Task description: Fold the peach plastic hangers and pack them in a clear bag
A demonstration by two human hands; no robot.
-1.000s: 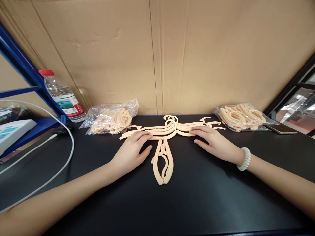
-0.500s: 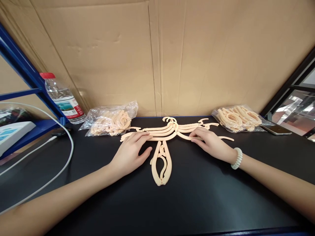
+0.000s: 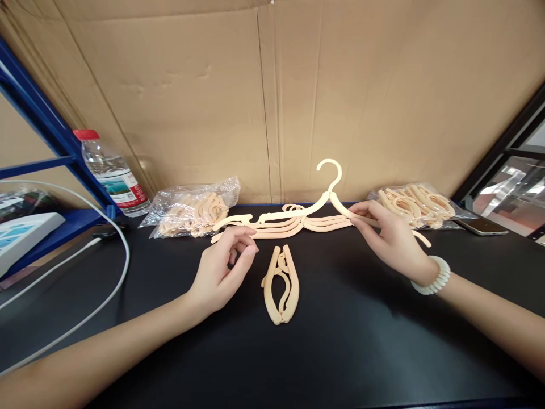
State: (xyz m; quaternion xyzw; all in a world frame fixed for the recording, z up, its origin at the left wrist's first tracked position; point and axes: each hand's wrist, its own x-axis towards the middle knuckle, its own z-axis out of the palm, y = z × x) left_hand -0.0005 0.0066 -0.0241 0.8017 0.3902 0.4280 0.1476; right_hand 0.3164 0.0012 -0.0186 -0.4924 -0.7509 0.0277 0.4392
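My right hand (image 3: pixel 392 238) pinches the right arm of an unfolded cream plastic hanger (image 3: pixel 317 205). This hanger is lifted and tilted, its hook standing up against the cardboard. Below and behind it, several unfolded hangers (image 3: pixel 279 232) lie stacked on the black table. My left hand (image 3: pixel 221 267) is at the left end of the stack, fingers curled and thumb apart, with nothing visibly gripped; its fingertips lie close to the hangers, and I cannot tell whether they touch. A folded hanger (image 3: pixel 293 287) lies flat in front of the stack, between my hands.
Clear plastic bags of folded hangers lie at the left (image 3: pixel 191 213) and right (image 3: pixel 419 204). A water bottle (image 3: pixel 117 179) stands back left, near a white cable (image 3: pixel 126 255). A phone (image 3: pixel 485 226) lies far right. A cardboard wall (image 3: pixel 191 102) closes off the back.
My right hand has moved right and raised one hanger off the front of the stack. My left hand's fingers have curled and come off the hangers somewhat. The folded hanger has stayed in place.
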